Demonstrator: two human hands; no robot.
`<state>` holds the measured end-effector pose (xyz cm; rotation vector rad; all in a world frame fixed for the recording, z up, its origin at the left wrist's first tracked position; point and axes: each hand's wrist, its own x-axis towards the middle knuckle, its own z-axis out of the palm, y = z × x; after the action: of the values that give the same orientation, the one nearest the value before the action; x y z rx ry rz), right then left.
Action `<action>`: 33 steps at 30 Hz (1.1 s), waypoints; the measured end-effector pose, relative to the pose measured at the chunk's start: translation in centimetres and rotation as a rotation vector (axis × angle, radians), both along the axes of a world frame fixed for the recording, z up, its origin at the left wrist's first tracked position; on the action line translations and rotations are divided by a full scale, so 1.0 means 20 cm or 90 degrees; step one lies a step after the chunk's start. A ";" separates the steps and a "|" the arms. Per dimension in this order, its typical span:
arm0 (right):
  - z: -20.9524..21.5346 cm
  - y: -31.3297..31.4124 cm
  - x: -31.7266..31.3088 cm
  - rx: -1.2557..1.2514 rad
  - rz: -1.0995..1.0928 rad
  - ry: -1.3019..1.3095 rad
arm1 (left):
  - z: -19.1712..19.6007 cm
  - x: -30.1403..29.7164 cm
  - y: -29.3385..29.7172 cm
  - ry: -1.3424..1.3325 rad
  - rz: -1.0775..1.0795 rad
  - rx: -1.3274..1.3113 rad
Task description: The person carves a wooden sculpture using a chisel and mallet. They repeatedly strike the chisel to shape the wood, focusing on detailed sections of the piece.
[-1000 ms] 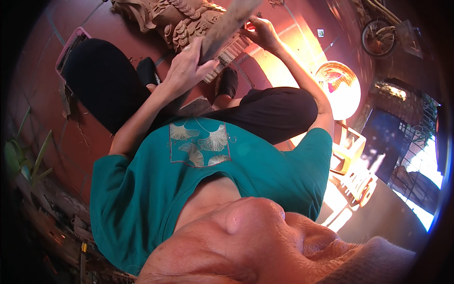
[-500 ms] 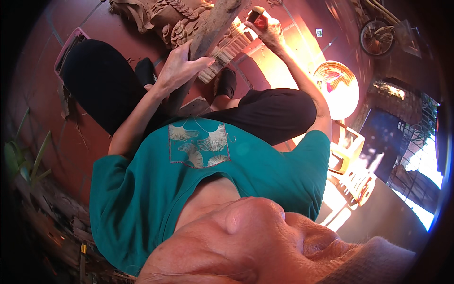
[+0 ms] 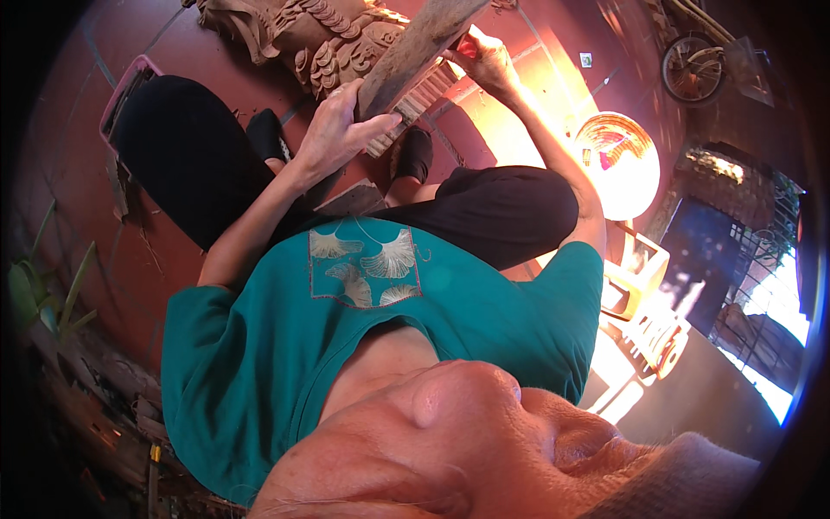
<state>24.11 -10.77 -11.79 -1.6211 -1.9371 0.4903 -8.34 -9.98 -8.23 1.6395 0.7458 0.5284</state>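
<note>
Wooden board (image 3: 422,54) was clasped in left hand (image 3: 335,137), right hand (image 3: 494,67) apart gripping red object (image 3: 468,46), markings on small square (image 3: 586,60) illegible.

a rough brown plank (image 3: 417,59) slants beside a partly hidden red object (image 3: 468,46).

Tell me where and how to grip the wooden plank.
I'd grip the plank midway along its visible part, from the left: it is narrow and slants up to the right, so its left edge can likely be wrapped there. The left hand holds it so; the right hand has a red object opposite.
</note>
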 end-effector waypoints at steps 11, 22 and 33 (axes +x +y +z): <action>-0.01 0.00 0.01 -0.011 -0.011 0.023 | 0.06 0.06 0.03 0.001 -0.027 -0.011; 0.09 0.00 -0.07 -0.001 -0.001 0.023 | 0.13 0.07 0.02 -0.038 0.010 -0.001; 0.06 -0.03 -0.02 -0.092 -0.168 0.161 | 0.09 0.04 0.07 -0.008 -0.005 -0.140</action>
<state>23.65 -11.29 -10.66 -1.7780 -1.5074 0.7024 -7.60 -8.63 -6.47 1.4330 0.7605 0.4338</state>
